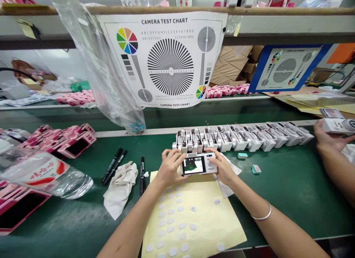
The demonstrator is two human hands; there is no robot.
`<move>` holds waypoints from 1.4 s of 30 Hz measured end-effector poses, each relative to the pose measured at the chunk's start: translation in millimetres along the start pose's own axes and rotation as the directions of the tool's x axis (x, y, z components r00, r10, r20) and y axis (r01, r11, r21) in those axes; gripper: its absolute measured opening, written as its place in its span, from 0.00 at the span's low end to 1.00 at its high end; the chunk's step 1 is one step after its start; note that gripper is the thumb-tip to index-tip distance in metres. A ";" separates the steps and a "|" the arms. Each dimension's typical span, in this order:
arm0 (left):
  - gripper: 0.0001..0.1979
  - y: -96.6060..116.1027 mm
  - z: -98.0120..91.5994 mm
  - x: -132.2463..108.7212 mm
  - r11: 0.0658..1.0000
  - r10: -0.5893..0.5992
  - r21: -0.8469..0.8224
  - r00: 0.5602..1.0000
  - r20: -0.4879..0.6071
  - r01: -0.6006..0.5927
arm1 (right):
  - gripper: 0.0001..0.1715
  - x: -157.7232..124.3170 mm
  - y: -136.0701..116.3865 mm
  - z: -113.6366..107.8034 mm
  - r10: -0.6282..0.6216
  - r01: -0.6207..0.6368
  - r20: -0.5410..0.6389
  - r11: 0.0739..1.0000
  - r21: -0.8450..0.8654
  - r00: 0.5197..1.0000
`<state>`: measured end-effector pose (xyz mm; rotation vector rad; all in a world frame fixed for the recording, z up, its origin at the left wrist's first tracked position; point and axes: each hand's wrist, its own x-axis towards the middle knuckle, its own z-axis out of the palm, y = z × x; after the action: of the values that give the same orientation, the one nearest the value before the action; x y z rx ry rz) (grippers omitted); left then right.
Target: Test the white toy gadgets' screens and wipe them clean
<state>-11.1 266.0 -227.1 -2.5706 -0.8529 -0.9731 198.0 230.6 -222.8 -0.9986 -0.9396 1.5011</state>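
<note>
At the top edge of a yellow sticker sheet (pixel 199 228), the left hand (pixel 169 168) and right hand (pixel 222 167) grip opposite ends of a white camera (pixel 199 164), screen lit and facing up. Partly assembled cameras (pixel 244 137) stand in a row just beyond.

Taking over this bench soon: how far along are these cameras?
Done: unclear, nothing shows as finished. In hand: the left hand and right hand hold a compact camera, screen lit. Left: a long row of white camera units with exposed wires, and many white pads on the yellow sheet.
</note>
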 end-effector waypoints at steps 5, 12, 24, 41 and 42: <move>0.25 -0.3 0.3 0.0 1.000 0.000 0.005 1.000 -0.002 0.000 | 0.25 -1.1 -2.6 0.7 0.016 -0.016 -0.006 1.000 -0.006 1.000; 0.24 0.0 0.4 0.3 1.000 -0.007 0.003 1.000 -0.001 0.007 | 0.23 0.3 -0.5 -0.2 0.004 -0.004 0.003 1.000 0.002 1.000; 0.24 0.4 0.3 0.4 1.000 -0.022 -0.008 1.000 0.006 0.022 | 0.22 1.2 1.0 -0.6 -0.016 0.016 -0.003 1.000 0.008 1.000; 0.24 0.6 -1.2 0.9 1.000 -0.019 -0.004 1.000 0.019 0.019 | 0.21 -1.0 -0.9 0.6 -0.021 0.021 0.013 1.000 -0.002 1.000; 0.24 0.8 -1.4 1.0 1.000 -0.018 -0.005 1.000 0.020 0.018 | 0.21 -1.2 -1.3 0.9 -0.020 0.020 0.011 1.000 -0.001 1.000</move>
<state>-10.8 265.2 -225.4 -2.5856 -0.8812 -0.9574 197.6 229.5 -221.2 -0.9801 -0.9562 1.4909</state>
